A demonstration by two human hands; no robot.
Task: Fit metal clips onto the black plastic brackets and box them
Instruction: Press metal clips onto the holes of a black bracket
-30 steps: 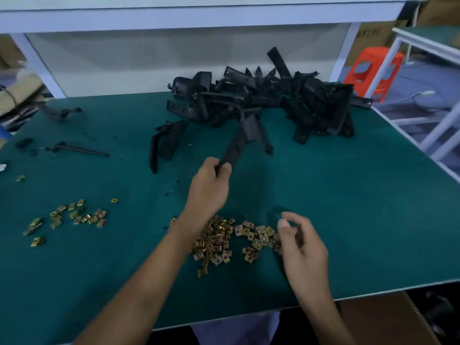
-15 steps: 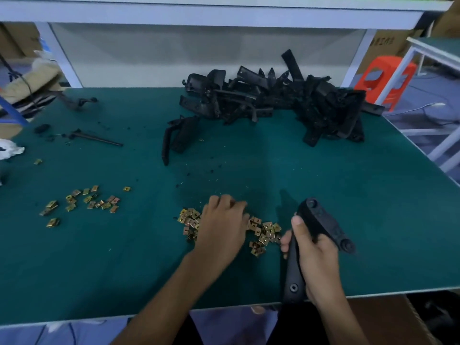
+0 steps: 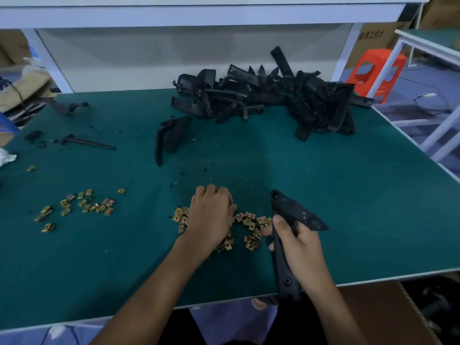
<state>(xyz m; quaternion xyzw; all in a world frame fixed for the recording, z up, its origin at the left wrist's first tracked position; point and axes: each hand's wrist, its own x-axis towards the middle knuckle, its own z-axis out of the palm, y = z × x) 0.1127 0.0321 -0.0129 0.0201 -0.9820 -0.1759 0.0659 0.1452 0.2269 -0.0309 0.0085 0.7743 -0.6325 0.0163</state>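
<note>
My right hand (image 3: 297, 247) grips a black plastic bracket (image 3: 293, 212) near the table's front edge, its long arm pointing down past the edge. My left hand (image 3: 211, 217) lies knuckles up on a heap of brass metal clips (image 3: 251, 222), fingers curled down into them; what they hold is hidden. A big pile of black brackets (image 3: 263, 100) sits at the back of the green table (image 3: 361, 207). A second scatter of clips (image 3: 82, 205) lies to the left.
One loose bracket (image 3: 169, 138) lies ahead of the pile. A thin black rod (image 3: 92, 143) and black crumbs lie at the left. A cardboard box (image 3: 388, 317) stands below the front right edge. An orange stool (image 3: 373, 70) is beyond the right edge.
A second ago my left hand pulled a bracket from the pile; the bracket passed to my right hand and my left went to the clip heap. Little has moved in the last half second.
</note>
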